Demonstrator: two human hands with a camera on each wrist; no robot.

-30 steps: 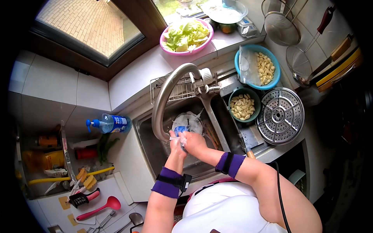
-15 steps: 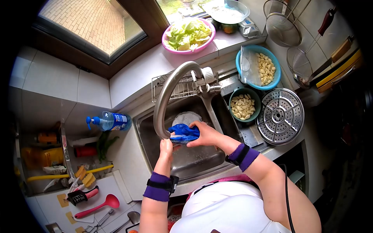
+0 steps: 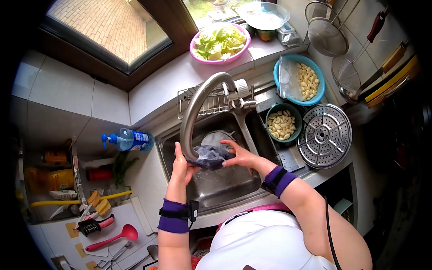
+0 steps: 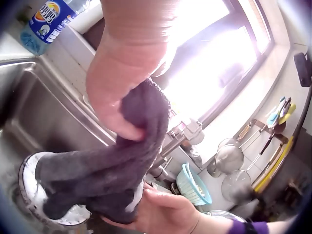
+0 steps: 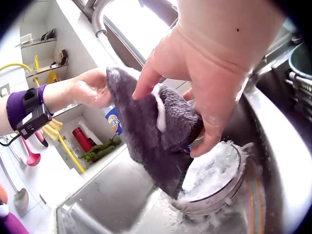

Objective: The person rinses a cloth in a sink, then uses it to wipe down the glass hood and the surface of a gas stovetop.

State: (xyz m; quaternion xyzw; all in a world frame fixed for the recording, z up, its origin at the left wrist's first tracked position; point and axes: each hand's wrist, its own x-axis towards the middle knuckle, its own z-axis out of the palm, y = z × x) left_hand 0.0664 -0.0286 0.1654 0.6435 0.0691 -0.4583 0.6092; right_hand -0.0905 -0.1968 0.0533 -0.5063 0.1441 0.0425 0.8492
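A wet, dark grey cleaning cloth with streaks of white foam hangs over the sink, below the curved tap. My left hand grips its left end; in the left wrist view the thumb lies across the fabric. On the other side my right hand holds the cloth between thumb and fingers, as the right wrist view shows from close by. Under the cloth, a round rimmed dish full of white suds sits on the sink floor. Part of that dish is hidden by the cloth.
Chopsticks lie beside the dish. Right of the sink stand a green basket and a blue basin of garlic cloves, plus a steamer plate. A soap bottle stands left; a pink bowl of lettuce is on the sill.
My hands were close together round a blue bundle, then moved apart and spread the cloth. Its blue face showed half a second ago; now the grey face is outward.
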